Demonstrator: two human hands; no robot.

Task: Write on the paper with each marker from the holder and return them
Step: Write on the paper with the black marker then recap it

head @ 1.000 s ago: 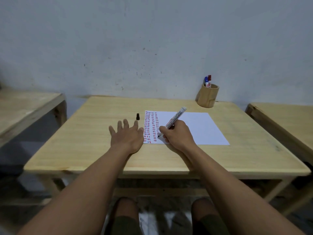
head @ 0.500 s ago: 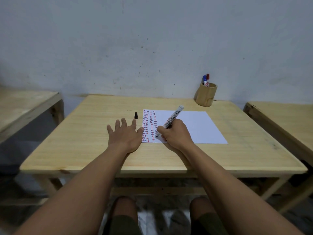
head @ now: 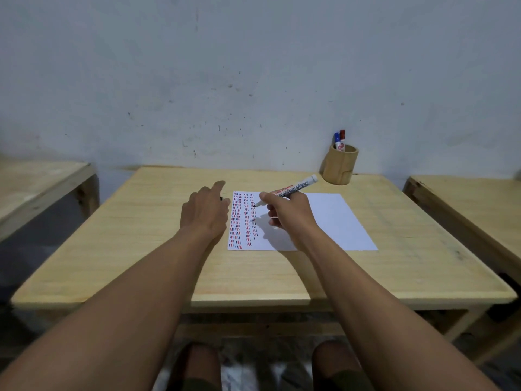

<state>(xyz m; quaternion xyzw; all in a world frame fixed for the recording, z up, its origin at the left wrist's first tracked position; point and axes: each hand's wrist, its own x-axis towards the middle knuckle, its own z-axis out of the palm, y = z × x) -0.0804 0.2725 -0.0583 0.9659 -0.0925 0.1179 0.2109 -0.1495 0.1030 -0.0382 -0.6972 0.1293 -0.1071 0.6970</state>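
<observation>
One wooden table (head: 282,277) in the middle, with two more tables off at the left and right edges. One white paper (head: 324,221) lying flat on it, columns of short red and dark dashes down its left part. One bamboo holder (head: 340,167) at the far right corner, well apart from the paper, with two markers (head: 339,141) standing inside, one blue-capped, one red-capped. Right hand (head: 290,214) wrapped around one uncapped marker (head: 293,190), tip just above the dashes. Left hand (head: 204,211) curled beside the paper's left edge over one small dark cap (head: 221,198); can't tell if that grip actually holds it.
</observation>
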